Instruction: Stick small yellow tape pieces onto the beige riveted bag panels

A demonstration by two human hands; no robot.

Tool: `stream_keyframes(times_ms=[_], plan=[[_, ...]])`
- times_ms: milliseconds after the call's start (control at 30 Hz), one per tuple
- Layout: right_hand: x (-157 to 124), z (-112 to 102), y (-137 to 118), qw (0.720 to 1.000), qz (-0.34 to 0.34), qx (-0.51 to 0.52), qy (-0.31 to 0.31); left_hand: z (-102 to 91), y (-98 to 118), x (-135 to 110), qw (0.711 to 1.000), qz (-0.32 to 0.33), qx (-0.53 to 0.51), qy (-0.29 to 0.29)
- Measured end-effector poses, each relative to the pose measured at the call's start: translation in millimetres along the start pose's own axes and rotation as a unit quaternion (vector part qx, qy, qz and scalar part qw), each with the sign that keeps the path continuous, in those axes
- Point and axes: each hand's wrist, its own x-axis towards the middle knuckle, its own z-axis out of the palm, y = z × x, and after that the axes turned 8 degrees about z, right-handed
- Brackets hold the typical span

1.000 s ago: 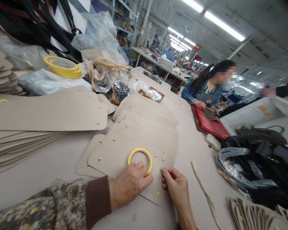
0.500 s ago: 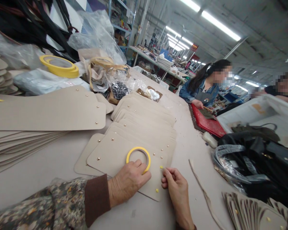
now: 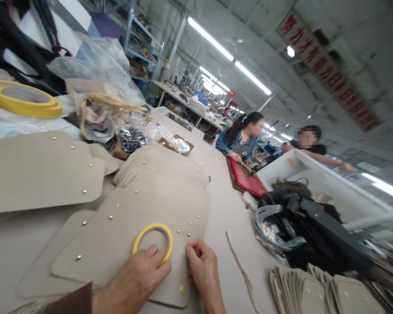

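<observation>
While the left hand (image 3: 136, 274) grasps the near rim of a yellow tape roll (image 3: 153, 226) above the top beige panel (image 3: 118, 244), the right hand (image 3: 203, 266) pinches thumb against forefinger at that panel's right edge; whether anything sits between those fingertips is too small to tell. One small yellow tape piece (image 3: 181, 288) sticks near the panel's near right corner, and metal rivets (image 3: 79, 258) stud its left side. Beyond it, more panels overlap in a fanned row on the table (image 3: 216, 209). Farther left lie a riveted beige piece (image 3: 42, 174) and more yellow rolls (image 3: 26, 109). To the right are a thin beige strip (image 3: 240, 266), a black bag (image 3: 321, 231) and a bundle of beige pieces (image 3: 311, 292). A co-worker (image 3: 239, 141) leans over a red board (image 3: 245, 179).
</observation>
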Motion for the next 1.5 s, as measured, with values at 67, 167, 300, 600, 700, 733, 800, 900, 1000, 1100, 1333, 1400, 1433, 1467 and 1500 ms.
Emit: stream_keyframes(times_ms=[67, 167, 300, 600, 700, 733, 800, 900, 1000, 1100, 1333, 1400, 1433, 1467, 1500], plan=[[6.6, 1.3, -1.8, 1.0, 0.022, 0.008, -0.004, 9.1, -4.0, -1.7, 1.0, -0.004, 0.011, 0.016], [7.9, 0.5, -5.4, 0.999, -0.002, 0.002, 0.042, 22.2, -9.9, -3.3, 0.999, 0.001, 0.016, 0.034], [-2.1, -2.9, -5.4, 0.992, -0.044, -0.011, 0.121, 26.7, -9.8, -4.7, 1.0, -0.012, 0.008, 0.026], [0.4, -8.6, 3.7, 0.995, -0.001, 0.036, 0.098, 8.4, -8.2, -0.2, 0.999, -0.025, -0.01, -0.047], [-2.2, -9.9, 1.5, 0.989, 0.008, 0.138, 0.054, -1.8, -10.3, -0.4, 0.999, -0.015, -0.002, -0.042], [-4.1, -10.8, 0.2, 0.986, 0.012, 0.163, 0.033, -7.9, -11.4, -1.2, 1.0, -0.007, -0.002, -0.03], [-9.4, -14.2, -2.8, 0.981, 0.016, 0.191, -0.011, -25.2, -15.2, -3.7, 1.0, -0.002, -0.003, 0.021], [-20.7, -22.7, -7.2, 0.962, 0.022, 0.262, -0.075, -62.9, -24.8, -9.6, 0.99, -0.004, -0.019, 0.138], [-35.7, -29.2, -7.6, 0.928, 0.043, 0.344, -0.137, -104.9, -34.6, -17.4, 0.969, -0.012, -0.018, 0.247], [-52.1, -26.5, -0.3, 0.926, 0.072, 0.335, -0.158, -133.1, -39.7, -24.8, 0.957, -0.026, -0.007, 0.29], [-73.4, -25.0, 15.9, 0.996, -0.034, 0.06, 0.06, -114.1, -23.8, -29.4, 0.964, -0.047, -0.113, 0.237], [-73.9, -29.7, 4.2, 0.994, -0.083, 0.052, 0.058, -101.9, -13.4, -28.1, 0.956, -0.033, -0.171, 0.237], [-74.1, -30.6, -4.9, 0.991, -0.12, 0.052, 0.042, -96.9, -8.4, -27.3, 0.952, -0.025, -0.191, 0.239], [-74.6, -30.2, -15.4, 0.984, -0.166, 0.049, 0.034, -92.8, -4.2, -26.7, 0.95, -0.019, -0.202, 0.237], [-75.2, -28.2, -26.4, 0.974, -0.22, 0.043, 0.037, -89.5, -0.8, -26.3, 0.951, -0.015, -0.206, 0.231]])
